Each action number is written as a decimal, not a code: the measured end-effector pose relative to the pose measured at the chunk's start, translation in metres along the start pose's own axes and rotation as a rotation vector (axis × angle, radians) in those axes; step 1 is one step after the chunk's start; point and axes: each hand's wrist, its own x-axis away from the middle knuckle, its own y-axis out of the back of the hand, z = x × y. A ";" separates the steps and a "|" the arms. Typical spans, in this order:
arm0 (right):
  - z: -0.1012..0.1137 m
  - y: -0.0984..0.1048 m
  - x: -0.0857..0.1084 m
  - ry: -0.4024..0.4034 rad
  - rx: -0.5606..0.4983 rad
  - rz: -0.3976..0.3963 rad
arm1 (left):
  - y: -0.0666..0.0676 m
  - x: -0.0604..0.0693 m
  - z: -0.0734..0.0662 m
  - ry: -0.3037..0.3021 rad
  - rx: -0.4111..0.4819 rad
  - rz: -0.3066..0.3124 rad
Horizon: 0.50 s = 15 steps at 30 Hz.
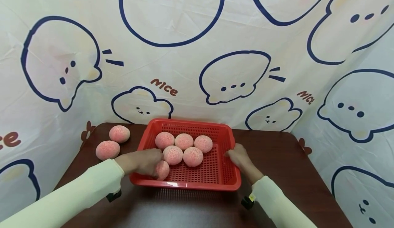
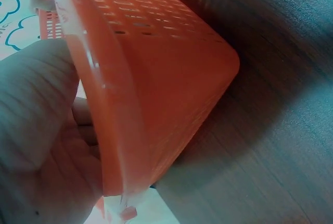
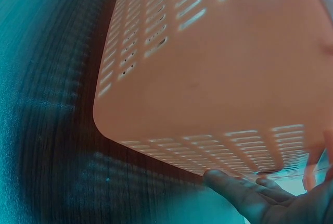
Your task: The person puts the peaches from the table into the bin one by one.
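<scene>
A red plastic basket (image 1: 184, 186) with slotted walls sits on the table. Several pink speckled peaches (image 1: 193, 156) lie inside it, mostly toward its left and back. My left hand (image 1: 147, 162) reaches over the left rim and grips a peach (image 1: 162, 170) at the front-left corner. In the left wrist view the basket's wall (image 2: 171, 73) hides that peach and the fingertips. With my right hand (image 1: 239, 156) I hold the right rim, thumb over its inner edge. In the right wrist view the fingers (image 3: 234, 190) lie against the outside of the basket wall (image 3: 218, 83).
Two more peaches, a nearer one (image 1: 107, 150) and a farther one (image 1: 119, 134), lie on the dark wooden table (image 1: 271, 156) left of the basket. A white cloth (image 1: 184, 63) with cartoon drawings hangs behind and at both sides.
</scene>
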 end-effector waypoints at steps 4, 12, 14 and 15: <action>0.001 0.000 0.000 -0.010 0.009 -0.002 | 0.000 -0.001 0.000 -0.006 -0.012 -0.001; 0.001 0.001 0.000 -0.014 0.008 -0.004 | 0.000 -0.002 0.000 -0.025 -0.055 -0.011; 0.001 0.001 0.000 -0.016 0.000 -0.004 | 0.001 -0.001 0.000 -0.016 -0.048 -0.002; 0.000 0.001 0.000 -0.020 -0.004 -0.004 | 0.001 0.000 -0.001 -0.008 -0.044 0.004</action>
